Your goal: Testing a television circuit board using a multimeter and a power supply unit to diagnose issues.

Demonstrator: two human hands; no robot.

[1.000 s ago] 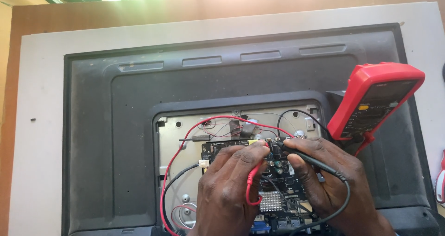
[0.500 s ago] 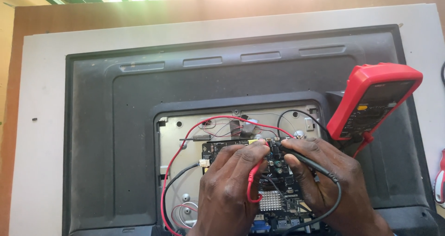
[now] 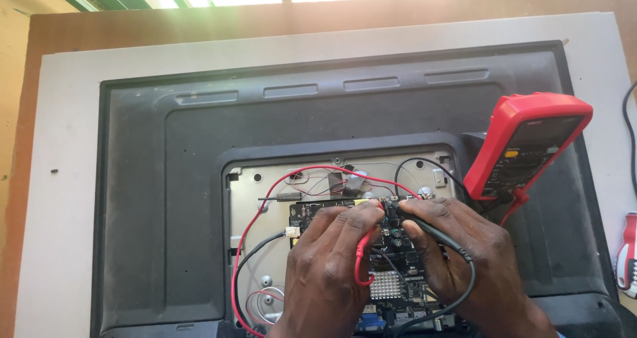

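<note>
A flat-screen television (image 3: 166, 178) lies face down, its rear panel opened over a black circuit board (image 3: 312, 213). My left hand (image 3: 328, 271) pinches a red test probe (image 3: 361, 258) with its tip on the board's upper edge. My right hand (image 3: 464, 258) holds a black test probe (image 3: 431, 228), its tip touching the board right beside the red one. Both probe tips meet near the board's top middle. A red multimeter (image 3: 524, 145) stands tilted on the television's right side, its red and black leads running down to the probes.
The television rests on a white sheet (image 3: 60, 178) over a brown wooden table (image 3: 20, 112). A red-handled tool (image 3: 626, 255) lies at the right edge. A silver heat sink (image 3: 388, 286) sits on the board between my hands. Loose red and black wires (image 3: 245, 271) loop at the left of the board.
My hands and both probes stay on the same spot of the board. The view has shifted slightly, nothing else has moved.
</note>
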